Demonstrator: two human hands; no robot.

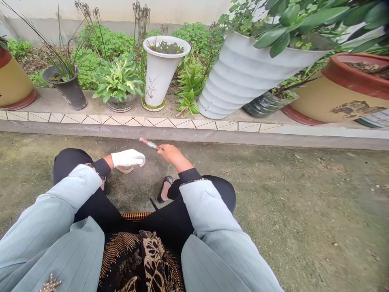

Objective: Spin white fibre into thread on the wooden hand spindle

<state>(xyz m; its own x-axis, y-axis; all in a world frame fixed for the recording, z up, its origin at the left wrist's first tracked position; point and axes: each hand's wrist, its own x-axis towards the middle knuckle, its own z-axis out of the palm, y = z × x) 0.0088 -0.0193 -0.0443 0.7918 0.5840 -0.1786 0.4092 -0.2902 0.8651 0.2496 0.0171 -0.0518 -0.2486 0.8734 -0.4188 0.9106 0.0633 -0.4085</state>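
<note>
Ground of mossy, dirt-stained concrete (pixel 304 211) fills most of the head view, running up to a raised tiled ledge (pixel 91 106) crowded with planters. Biggest among them is a leaning white ribbed plastic pot (pixel 243 73) with thick green leaves spilling over its rim; to its right sits a cream clay pot with a red-brown rim (pixel 340 93), and to its left a tall slim white pot with a painted sprig (pixel 159 73), then a dark grey flared pot of grassy stalks (pixel 68 87).

Below, the person sits low, knees apart in black trousers, pale blue-grey striped sleeves (pixel 206 211) reaching forward. The left hand (pixel 127 158), in a white cloth glove, is curled shut over something I cannot make out; a pale edge shows just under it. The bare right hand (pixel 170 153) is clenched round the handle of a small metal tool with a reddish tip (pixel 148 143), which juts up and leftward, above the ground and near the gloved hand, short of the ledge.

As I judge it, the tool's point sits close to the gloved fingers, so a slip or hurried stroke could jab them. The ungloved hand has no protection if the grip slides forward. The leaning white pot also looks ready to tip if knocked.
</note>
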